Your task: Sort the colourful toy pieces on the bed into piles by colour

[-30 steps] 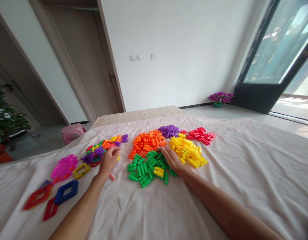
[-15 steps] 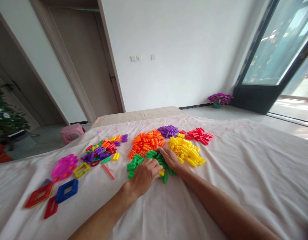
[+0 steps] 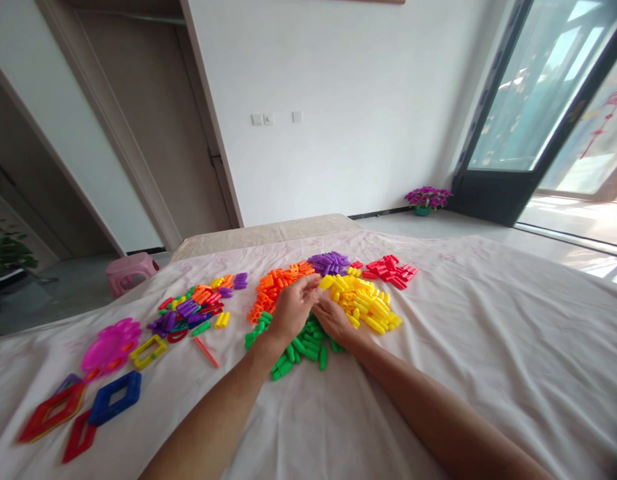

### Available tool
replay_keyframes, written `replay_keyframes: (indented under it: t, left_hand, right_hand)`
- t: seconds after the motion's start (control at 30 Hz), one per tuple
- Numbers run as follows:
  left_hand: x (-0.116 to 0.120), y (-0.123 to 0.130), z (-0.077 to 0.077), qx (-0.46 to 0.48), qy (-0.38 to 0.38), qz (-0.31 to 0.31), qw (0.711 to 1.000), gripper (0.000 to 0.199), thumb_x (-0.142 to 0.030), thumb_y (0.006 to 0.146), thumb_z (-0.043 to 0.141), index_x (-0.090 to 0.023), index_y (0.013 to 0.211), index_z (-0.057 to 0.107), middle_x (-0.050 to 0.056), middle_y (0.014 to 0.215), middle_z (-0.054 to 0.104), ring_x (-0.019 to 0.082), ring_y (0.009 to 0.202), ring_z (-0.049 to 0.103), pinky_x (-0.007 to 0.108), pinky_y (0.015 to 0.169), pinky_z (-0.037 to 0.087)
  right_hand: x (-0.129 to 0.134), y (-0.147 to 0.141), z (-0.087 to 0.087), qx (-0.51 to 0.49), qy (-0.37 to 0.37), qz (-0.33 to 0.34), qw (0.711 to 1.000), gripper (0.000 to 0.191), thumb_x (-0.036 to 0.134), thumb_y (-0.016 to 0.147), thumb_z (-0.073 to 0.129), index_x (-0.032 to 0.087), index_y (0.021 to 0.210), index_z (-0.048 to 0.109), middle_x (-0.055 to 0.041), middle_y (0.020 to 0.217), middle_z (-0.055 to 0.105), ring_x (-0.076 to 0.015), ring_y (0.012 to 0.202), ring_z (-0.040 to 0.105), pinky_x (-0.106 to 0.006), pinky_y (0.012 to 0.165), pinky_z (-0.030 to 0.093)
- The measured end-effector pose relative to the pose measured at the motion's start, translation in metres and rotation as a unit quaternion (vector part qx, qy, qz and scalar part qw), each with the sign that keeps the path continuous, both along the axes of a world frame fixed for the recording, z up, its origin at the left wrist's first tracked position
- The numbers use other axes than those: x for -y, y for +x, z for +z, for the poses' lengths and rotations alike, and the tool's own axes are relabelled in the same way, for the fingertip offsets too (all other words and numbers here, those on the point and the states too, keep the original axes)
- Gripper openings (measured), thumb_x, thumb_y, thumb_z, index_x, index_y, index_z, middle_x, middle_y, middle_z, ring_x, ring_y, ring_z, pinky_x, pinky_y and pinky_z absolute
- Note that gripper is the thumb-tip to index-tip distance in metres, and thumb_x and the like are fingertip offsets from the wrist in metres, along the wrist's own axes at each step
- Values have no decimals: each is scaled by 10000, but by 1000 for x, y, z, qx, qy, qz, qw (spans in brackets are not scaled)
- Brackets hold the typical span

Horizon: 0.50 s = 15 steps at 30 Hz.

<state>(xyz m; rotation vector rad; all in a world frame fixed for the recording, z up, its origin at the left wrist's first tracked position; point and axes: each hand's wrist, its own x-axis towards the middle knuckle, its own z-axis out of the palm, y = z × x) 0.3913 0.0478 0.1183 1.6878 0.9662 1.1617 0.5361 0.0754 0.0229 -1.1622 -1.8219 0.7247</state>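
Observation:
My left hand [image 3: 294,308] is over the border of the orange and green piles, its fingers closed on a yellow plastic building piece [image 3: 327,281] at the left edge of the yellow pile [image 3: 368,301]. Just below it, my right hand [image 3: 334,321] rests between the green pile [image 3: 301,348] and the yellow one, fingers stretched toward my left hand; their tips are partly hidden. Behind my left hand lie orange pieces [image 3: 269,288]. Farther back is a purple pile [image 3: 329,262], with red pieces [image 3: 392,272] to its right.
A mixed heap of coloured pieces [image 3: 193,307] lies left on the pale cloth [image 3: 468,333]. Nearby are a pink flower-shaped plate [image 3: 108,343], a yellow frame [image 3: 148,352], a blue frame [image 3: 115,398] and red frames [image 3: 51,413]. A pink stool [image 3: 131,273] stands beyond the table.
My left hand has moved from the green pile up toward the yellow pile, carrying the yellow piece. The right hand stays at the green and yellow border. The view has shifted slightly right.

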Motion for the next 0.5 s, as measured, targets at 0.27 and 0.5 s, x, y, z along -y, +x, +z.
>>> replay_keyframes:
  t: [0.27, 0.5]
  left_hand:
    - [-28, -56, -24, -34, -4, 66, 997, 384, -345, 856, 631, -168, 1194, 672, 135, 1232, 702, 242, 1100, 676, 370, 934, 544]
    - [-53, -193, -58, -307, -6, 289, 907, 242, -270, 844, 535, -196, 986, 717, 90, 1040, 760, 241, 958, 704, 326, 841, 520]
  right_hand:
    - [5, -1, 6, 31, -19, -12, 999, 301, 355, 961, 458, 205, 977, 719, -17, 886, 703, -179, 812, 629, -281, 763, 488]
    - [3, -1, 4, 25, -14, -10, 1000, 284, 291, 914, 499, 215, 1061, 730, -31, 969, 722, -200, 895, 647, -316, 825, 499]
